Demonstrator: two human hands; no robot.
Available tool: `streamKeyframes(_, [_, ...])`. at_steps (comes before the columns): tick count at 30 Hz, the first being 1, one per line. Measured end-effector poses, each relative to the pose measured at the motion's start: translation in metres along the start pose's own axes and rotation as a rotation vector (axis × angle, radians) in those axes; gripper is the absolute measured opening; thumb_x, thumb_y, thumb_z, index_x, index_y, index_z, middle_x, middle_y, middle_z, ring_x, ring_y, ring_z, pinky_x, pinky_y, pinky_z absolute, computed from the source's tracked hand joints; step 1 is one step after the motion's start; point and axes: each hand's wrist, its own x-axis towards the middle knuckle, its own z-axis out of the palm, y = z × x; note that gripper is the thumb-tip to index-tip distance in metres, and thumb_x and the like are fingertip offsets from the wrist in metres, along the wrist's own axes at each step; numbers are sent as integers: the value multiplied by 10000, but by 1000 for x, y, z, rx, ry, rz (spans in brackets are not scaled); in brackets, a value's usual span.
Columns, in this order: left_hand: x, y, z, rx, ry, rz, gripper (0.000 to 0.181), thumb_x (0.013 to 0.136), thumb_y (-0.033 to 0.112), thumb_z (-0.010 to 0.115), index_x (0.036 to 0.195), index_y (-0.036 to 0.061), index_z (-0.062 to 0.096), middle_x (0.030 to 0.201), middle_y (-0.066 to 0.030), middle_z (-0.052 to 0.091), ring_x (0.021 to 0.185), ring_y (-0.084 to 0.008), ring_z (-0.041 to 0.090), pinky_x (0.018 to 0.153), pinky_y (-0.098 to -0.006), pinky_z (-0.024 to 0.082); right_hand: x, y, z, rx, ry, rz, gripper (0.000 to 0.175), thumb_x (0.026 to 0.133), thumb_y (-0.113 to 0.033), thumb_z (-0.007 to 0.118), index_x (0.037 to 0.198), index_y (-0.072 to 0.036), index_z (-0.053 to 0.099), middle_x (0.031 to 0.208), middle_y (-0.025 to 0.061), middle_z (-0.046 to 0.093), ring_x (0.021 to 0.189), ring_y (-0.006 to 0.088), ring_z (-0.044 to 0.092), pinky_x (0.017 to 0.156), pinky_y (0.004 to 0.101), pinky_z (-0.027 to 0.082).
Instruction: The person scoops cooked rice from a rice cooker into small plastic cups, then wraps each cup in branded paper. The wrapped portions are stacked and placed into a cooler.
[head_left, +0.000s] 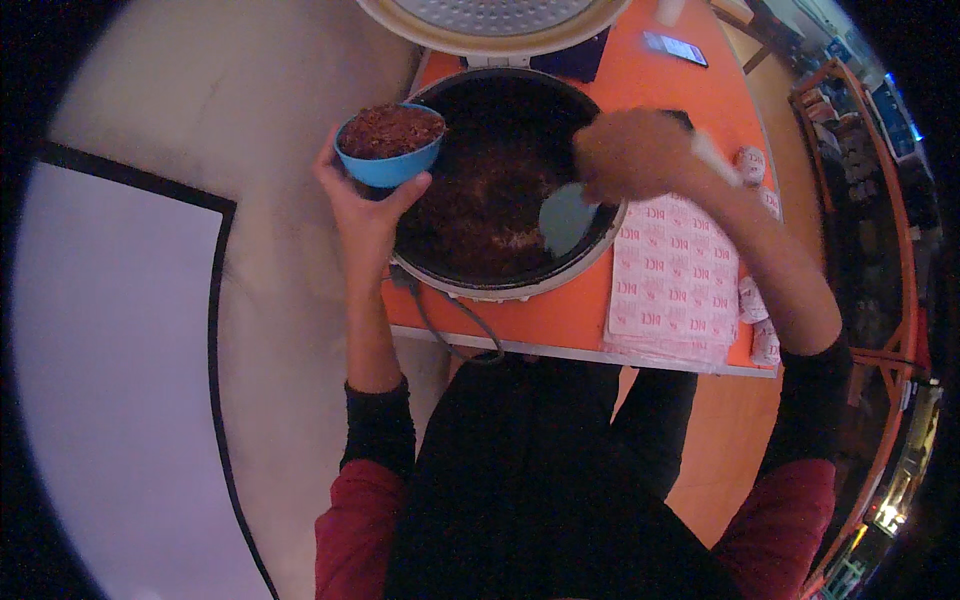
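My left hand (367, 191) holds a small blue bowl (390, 169), which is heaped with reddish-brown food (390, 131), perhaps cooked rice. The bowl is at the left rim of a large round rice cooker (517, 291). Inside the dark pot lies more brown food (487, 202). My right hand (634, 154), blurred, is over the pot's right rim, closed on the handle of a pale paddle (567, 219). The paddle's flat blade is over the right part of the pot. The cooker's lid (495, 22) stands raised at the back.
Printed wrapping sheets (671, 277) lie on the orange table (555, 330) right of the cooker. Several wrapped bundles (752, 300) line the table's right edge. A phone (675, 49) lies at the back right. A grey cord (480, 322) loops over the front edge. Shelving (862, 225) stands farther right.
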Motion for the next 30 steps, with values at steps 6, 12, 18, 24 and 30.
streamKeyframes(6, [-3,-8,-1,-42,58,-37,933,601,93,816,1306,32,208,1261,-148,354,1171,-259,400,1001,-376,339,26,-58,42,288,11,37,215,708,-153,573,858,-37,675,839,199,656,774,343,656,651,455,535])
streamKeyframes(12, [-3,-9,-3,-99,49,-19,910,621,115,806,1304,34,210,1253,-144,360,1163,-253,401,999,-371,330,64,-57,47,344,193,126,242,751,-245,614,819,-19,669,765,205,644,792,354,643,707,452,521])
streamKeyframes(18, [-5,-9,-3,-130,42,-27,903,626,134,808,1299,30,215,1243,-150,368,1161,-251,401,1000,-374,328,94,19,22,-59,258,157,208,736,-267,624,847,-102,683,798,146,655,733,323,637,687,448,511])
streamKeyframes(24, [-2,-10,-3,-154,32,3,918,622,156,816,1300,21,212,1245,-154,367,1156,-252,404,999,-373,325,108,-12,43,131,231,10,250,711,-247,648,951,-189,691,834,126,659,811,317,628,752,422,497])
streamKeyframes(30, [-1,-12,-3,-116,45,-2,923,630,165,814,1306,12,205,1246,-154,364,1156,-251,402,995,-365,324,85,-14,54,462,113,-253,330,681,-262,676,1000,-181,687,902,90,670,889,276,613,772,387,477])
